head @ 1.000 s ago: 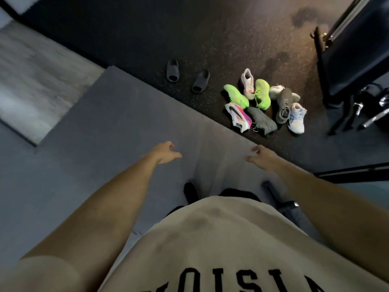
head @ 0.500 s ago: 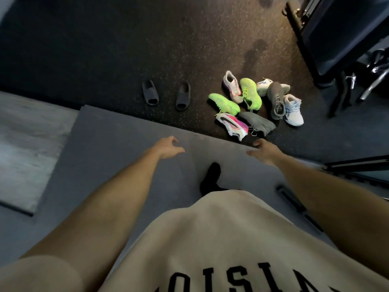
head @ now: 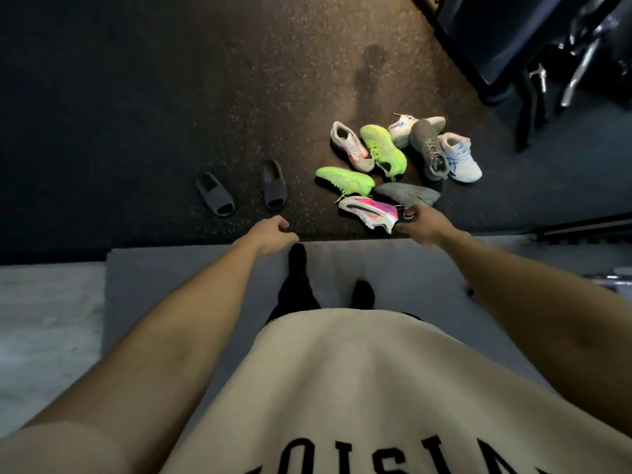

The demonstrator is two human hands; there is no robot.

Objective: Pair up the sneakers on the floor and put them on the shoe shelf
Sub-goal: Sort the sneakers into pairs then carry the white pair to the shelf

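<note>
I stood at the edge of a grey foam floor mat (head: 171,278), both feet in black socks (head: 297,265), looking down past my beige shirt with black lettering (head: 342,388). My left hand (head: 273,232) hung in front of me with the fingers loosely curled and nothing in it, over the line where the mat met the dark speckled rubber floor (head: 171,114). My right hand (head: 422,224) reached forward, fingers relaxed and slightly bent, holding nothing; it was just beside the heel end of a white sneaker with a pink and purple side and a black stripe (head: 371,212), which lay tipped on its side. I could not tell whether my fingertips touched it.

The sneakers lay in a loose heap on the rubber floor ahead of me. Behind the pink one lay a neon green sneaker (head: 345,181) and a grey knit sneaker on its side (head: 407,195). Farther off were a white sneaker with a pink trim (head: 350,145), touching a second neon green sneaker (head: 383,148), then a white sneaker with blue stripes (head: 400,128), a grey high-top sneaker (head: 429,148) and another white and light blue sneaker (head: 460,157), pressed side by side.

To the left of the heap, well apart from it, a pair of dark grey slide sandals (head: 273,186) stood on the floor. A dark frame with metal bars (head: 513,46) filled the upper right corner.
</note>
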